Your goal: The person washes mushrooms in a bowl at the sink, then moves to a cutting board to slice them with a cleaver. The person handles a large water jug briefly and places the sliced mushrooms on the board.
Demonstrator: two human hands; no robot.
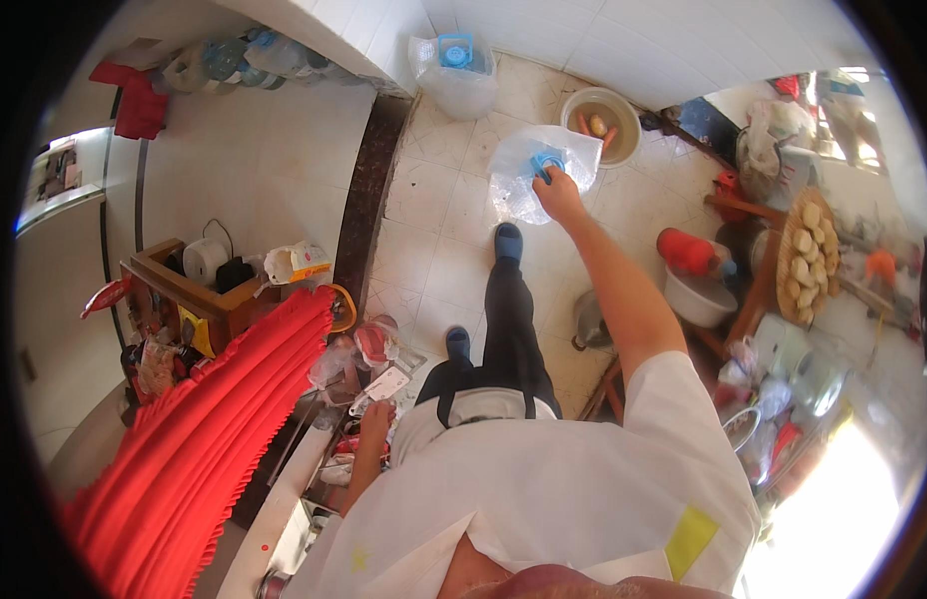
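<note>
My right hand (559, 195), arm stretched forward, grips the blue handle (545, 165) of a large clear plastic water container (508, 187), held above the tiled floor. Its body is translucent and partly covers the floor beyond my foot. Low at my left side, my left hand (379, 413) is beside a cluttered shelf, near a white perforated object (387, 383); whether it touches anything I cannot tell. A second clear container (463, 93) with a blue cap and handle stands by the white wall.
A basin of water (634, 153) with carrots and a potato sits beyond the held container. A dark threshold (370, 195) and red curtain (231, 397) lie to the left. On the right are a woven tray of pale round pieces (785, 262), a white bucket (699, 299) and a pot (589, 320).
</note>
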